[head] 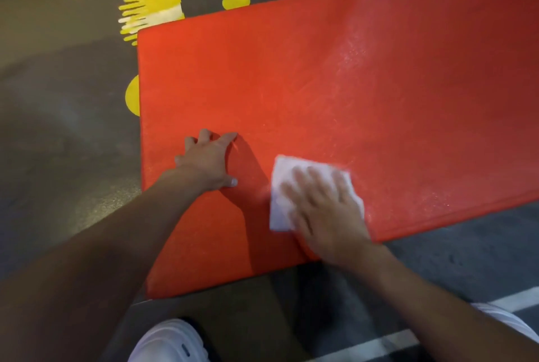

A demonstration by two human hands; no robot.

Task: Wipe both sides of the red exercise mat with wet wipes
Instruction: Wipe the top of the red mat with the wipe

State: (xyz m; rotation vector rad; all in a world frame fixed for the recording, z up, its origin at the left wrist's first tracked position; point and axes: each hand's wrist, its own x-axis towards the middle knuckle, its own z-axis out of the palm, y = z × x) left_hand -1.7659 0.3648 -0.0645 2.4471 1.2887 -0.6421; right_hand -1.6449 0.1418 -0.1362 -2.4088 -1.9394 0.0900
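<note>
My right hand's [326, 210] fingers [303, 181] are straight and slightly apart, pressing a white wipe [280, 213] flat on the red mat [364, 84] near its close edge. Just beside it, my left hand [208, 162] rests on the mat, fingers splayed. The mat lies flat on the dotted floor [58, 128], and a white shoe [172, 341] shows below.

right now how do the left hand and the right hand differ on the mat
The left hand rests bare on the red mat; the right hand presses a white wet wipe. The left hand looks sharp, the right hand blurred. Both are palm down, fingers open.
</note>
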